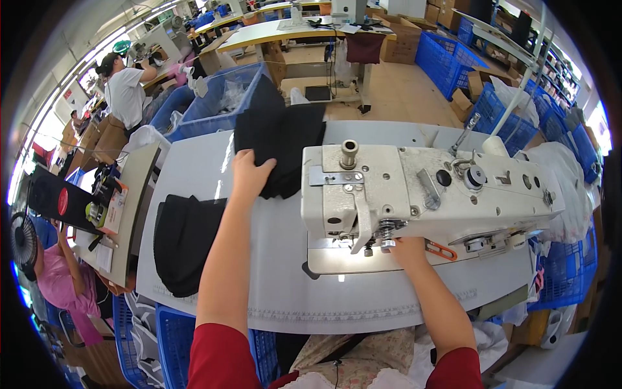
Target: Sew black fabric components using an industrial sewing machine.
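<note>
A white industrial sewing machine [414,181] stands on the pale grey table [272,259]. Left of its head, my left hand [251,172] grips the near left edge of a stack of black fabric [285,149], thumb apart from the fingers. The stack reaches past the far table edge toward a blue crate. My right hand [408,251] is under the machine's head near the needle area; its fingers are hidden behind the machine parts. Beside that wrist lies an orange-handled tool [442,250], perhaps thread snips. A second black fabric pile [184,243] rests at the table's left.
A blue crate [217,107] with plastic bags touches the far left side. Blue baskets [175,347] stand below the near left edge. A side table [133,214] with a fan [24,240] is on the left. Other people sit working to the left. White bags [560,188] crowd the right end.
</note>
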